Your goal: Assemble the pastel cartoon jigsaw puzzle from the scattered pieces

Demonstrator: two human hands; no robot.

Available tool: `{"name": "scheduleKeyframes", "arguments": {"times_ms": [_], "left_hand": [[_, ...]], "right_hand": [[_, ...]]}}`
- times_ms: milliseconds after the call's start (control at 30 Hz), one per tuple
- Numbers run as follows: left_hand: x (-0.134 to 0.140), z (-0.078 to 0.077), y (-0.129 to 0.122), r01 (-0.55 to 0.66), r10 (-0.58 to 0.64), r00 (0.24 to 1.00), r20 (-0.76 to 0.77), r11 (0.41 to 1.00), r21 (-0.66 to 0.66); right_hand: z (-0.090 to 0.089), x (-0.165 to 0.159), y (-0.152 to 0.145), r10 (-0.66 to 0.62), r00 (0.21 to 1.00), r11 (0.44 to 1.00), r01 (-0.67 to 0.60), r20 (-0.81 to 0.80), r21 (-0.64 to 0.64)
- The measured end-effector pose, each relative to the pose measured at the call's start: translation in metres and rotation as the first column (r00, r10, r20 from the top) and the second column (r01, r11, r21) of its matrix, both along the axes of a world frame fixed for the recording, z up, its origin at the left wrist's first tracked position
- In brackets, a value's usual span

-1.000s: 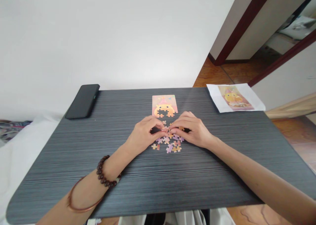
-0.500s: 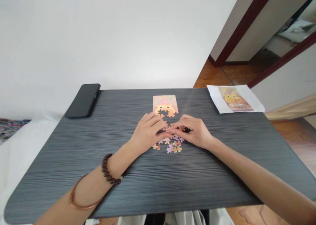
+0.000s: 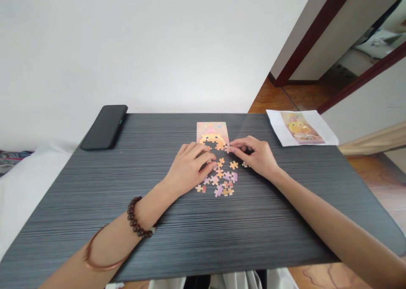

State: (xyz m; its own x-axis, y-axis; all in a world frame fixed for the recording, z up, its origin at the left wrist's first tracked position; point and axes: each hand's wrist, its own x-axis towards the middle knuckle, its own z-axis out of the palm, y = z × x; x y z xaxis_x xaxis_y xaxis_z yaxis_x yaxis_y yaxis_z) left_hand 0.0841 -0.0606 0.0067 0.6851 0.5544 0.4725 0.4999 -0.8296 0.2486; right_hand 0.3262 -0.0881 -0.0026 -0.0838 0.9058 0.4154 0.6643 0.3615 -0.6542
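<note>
A partly joined jigsaw puzzle (image 3: 212, 130) lies near the back of the table, its top showing a yellow cartoon animal in a pink hat. My right hand (image 3: 255, 154) pinches a pinkish puzzle piece (image 3: 227, 148) between thumb and fingertips at the puzzle's lower right corner. Whether that piece is fully seated I cannot tell. My left hand (image 3: 192, 166) rests with bent fingers, thumb apart from the index, beside loose puzzle pieces (image 3: 218, 190); its fingers cover the puzzle's lower left part. One orange piece (image 3: 234, 165) lies alone between the hands.
A black phone (image 3: 104, 127) lies at the table's back left. At the back right, a white sheet (image 3: 328, 128) carries a printed picture of the yellow animal. The dark wood-grain table (image 3: 203, 234) meets a white wall behind.
My right hand has moved away from my left, up and slightly right to the puzzle's lower right corner with a piece. The left hand has stayed near the loose pieces, its thumb drawn back.
</note>
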Motion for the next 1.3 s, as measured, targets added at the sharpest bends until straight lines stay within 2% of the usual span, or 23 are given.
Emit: {"name": "scheduleKeyframes", "arguments": {"times_ms": [133,433,767,1000,1300], "left_hand": [[0.002,-0.001,0.004,0.033,-0.033,0.999,-0.005,0.999,-0.022],[0.02,0.001,0.032,0.078,-0.078,0.994,-0.076,0.997,0.004],[0.018,-0.006,0.033,0.11,-0.104,0.987,-0.123,0.993,0.046],[0.018,-0.005,0.032,0.105,-0.098,0.987,-0.125,0.993,0.057],[0.019,-0.005,0.031,0.128,-0.116,0.984,-0.135,0.989,0.079]], "right_hand": [[-0.003,0.005,0.006,-0.032,0.999,0.999,0.032,0.026,-0.017],[-0.005,0.003,0.011,-0.052,0.998,0.998,0.053,0.028,-0.015],[-0.002,0.002,0.011,-0.027,0.999,0.999,0.028,0.033,-0.039],[-0.001,0.004,0.009,0.112,0.99,0.994,-0.112,0.082,-0.008],[-0.004,0.003,0.009,0.085,0.993,0.996,-0.087,0.078,0.013]]}}
